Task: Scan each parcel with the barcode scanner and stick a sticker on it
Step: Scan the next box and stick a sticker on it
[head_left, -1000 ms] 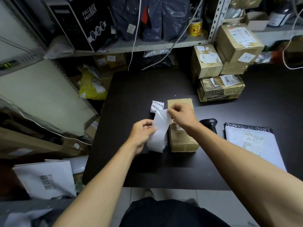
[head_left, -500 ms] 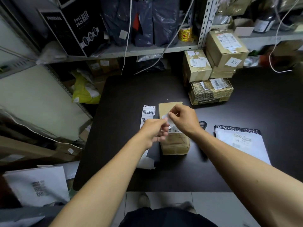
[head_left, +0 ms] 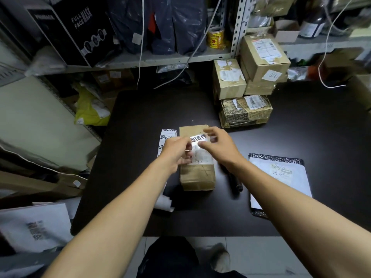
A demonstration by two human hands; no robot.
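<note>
Brown parcel (head_left: 197,173) (sticker (head_left: 198,138) on top) on table (head_left: 140,117)

The far left of the counter (head_left: 140,109) lies bare, open to a reaching hand. Stacked boxes (head_left: 247,81) block the far right. Nearer, the parcel (head_left: 197,175) sits mid-counter with the sticker strip (head_left: 163,141) just left, the scanner (head_left: 233,181) just right, and a white mailer (head_left: 281,177) beyond that.
</note>
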